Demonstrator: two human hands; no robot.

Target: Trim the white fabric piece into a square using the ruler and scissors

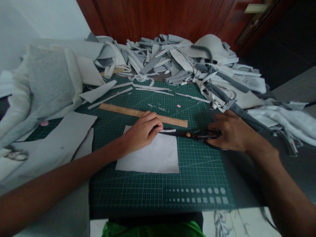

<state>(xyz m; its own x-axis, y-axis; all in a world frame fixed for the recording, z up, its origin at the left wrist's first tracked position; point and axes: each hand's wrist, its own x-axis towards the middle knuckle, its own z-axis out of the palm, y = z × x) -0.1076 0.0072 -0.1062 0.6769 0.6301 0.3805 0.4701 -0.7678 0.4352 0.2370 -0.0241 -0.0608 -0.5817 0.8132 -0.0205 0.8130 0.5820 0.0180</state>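
Note:
My left hand (143, 131) presses down on the top edge of a white fabric piece (150, 154), its fingertips overlapping the lower edge of a wooden ruler (140, 115). My right hand (234, 131) is shut on the handles of black tailor's shears (190, 134). The shears lie nearly flat, with their blades pointing left to the fabric's top edge, close to my left hand. Under the fabric lies a green cutting mat (197, 171) with a printed grid. Whether the blades are open or closed is hidden.
Many grey and off-white fabric offcuts (168, 62) are heaped at the table's far side against a wooden door (158, 16). Thin strips and small scraps lie on the mat's far part. Large grey and white fabric pieces (54, 144) lie to the left.

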